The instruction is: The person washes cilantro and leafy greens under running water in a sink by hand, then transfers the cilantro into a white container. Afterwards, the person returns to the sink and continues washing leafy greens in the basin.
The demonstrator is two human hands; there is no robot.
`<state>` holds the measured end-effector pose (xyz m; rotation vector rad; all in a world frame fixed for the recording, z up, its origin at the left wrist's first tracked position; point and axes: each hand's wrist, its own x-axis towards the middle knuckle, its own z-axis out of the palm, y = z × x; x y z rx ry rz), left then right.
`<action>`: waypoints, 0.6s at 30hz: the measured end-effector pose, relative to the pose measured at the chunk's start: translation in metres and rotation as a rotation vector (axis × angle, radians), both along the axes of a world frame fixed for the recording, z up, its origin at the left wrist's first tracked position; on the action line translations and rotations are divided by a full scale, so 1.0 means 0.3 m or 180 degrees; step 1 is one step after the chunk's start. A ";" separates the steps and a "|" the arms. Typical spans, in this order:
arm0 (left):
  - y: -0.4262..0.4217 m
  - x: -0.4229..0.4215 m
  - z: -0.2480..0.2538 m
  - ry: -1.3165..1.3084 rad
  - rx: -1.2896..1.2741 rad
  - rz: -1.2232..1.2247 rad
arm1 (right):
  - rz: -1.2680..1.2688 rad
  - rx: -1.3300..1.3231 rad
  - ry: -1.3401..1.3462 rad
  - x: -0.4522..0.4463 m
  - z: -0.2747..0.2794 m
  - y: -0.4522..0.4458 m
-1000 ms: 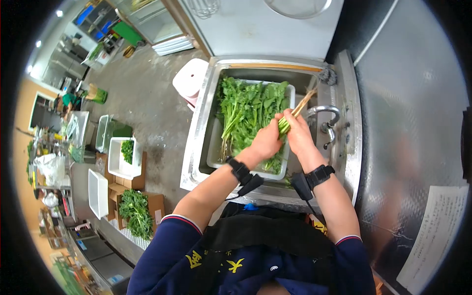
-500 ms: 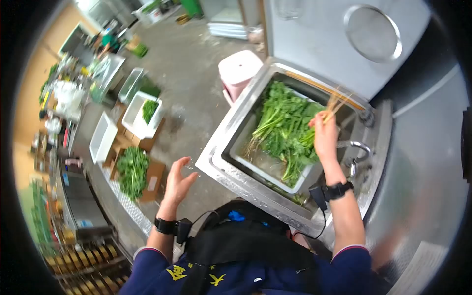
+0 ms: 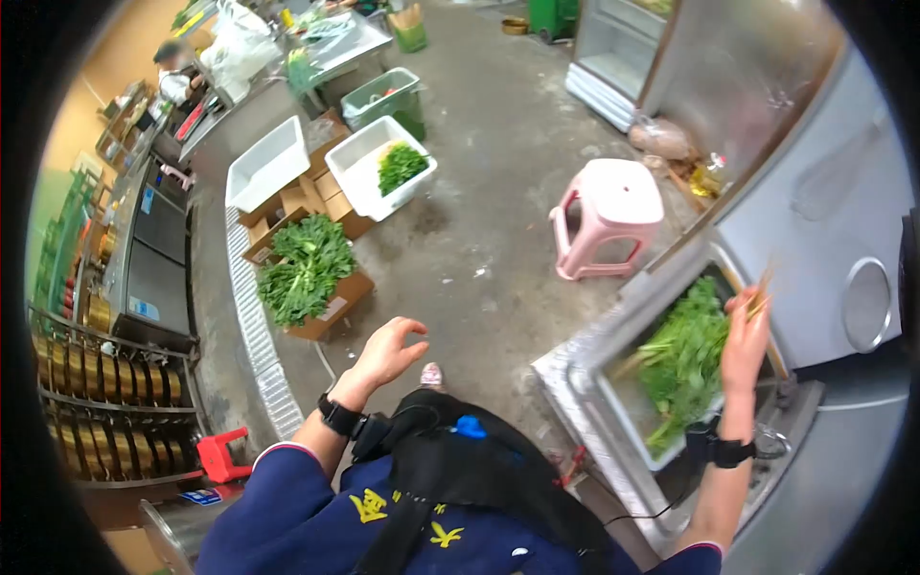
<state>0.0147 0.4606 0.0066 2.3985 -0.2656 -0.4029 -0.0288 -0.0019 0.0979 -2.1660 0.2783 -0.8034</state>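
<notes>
My right hand [image 3: 746, 345] is closed around the stem ends of a bunch of leafy greens [image 3: 760, 299], whose thin pale roots stick up past my fingers. Below it, more leafy greens [image 3: 678, 353] lie in a white tray inside the metal sink [image 3: 565, 372]; where the held bunch's leaves end among them I cannot tell. My left hand [image 3: 388, 353] is away from the sink, over the floor, fingers apart and holding nothing. Nearest to it is a cardboard box [image 3: 335, 309] heaped with dark leafy greens [image 3: 309, 268].
A pink stool [image 3: 613, 206] stands beyond the sink. White tubs [image 3: 270, 165] and a green bin [image 3: 407, 107] sit to the left, one tub holding greens. A red stool [image 3: 222, 455] is at lower left. Another person [image 3: 177, 81] is at the far counter.
My view has swung left, so the sink now appears farther right and the boxes and stool show more fully. My right hand keeps its hold on the bunch; my left remains empty.
</notes>
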 end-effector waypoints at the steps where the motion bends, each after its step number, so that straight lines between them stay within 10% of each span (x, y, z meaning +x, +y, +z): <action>1: 0.083 0.049 -0.017 0.0042 0.0032 0.0019 | 0.0077 -0.0240 0.0285 0.069 0.083 0.130; 11: 0.316 0.762 0.018 -0.1673 -0.1103 -0.0329 | 0.1994 0.1481 0.0802 1.020 -0.126 1.079; 16: 0.395 1.054 -0.056 -0.1648 -0.1792 0.0087 | 0.2945 0.2162 0.1105 1.399 -0.231 1.559; 18: 0.453 1.168 -0.150 -0.0385 -0.1572 0.1223 | 0.3211 0.2185 0.1387 1.544 -0.279 1.685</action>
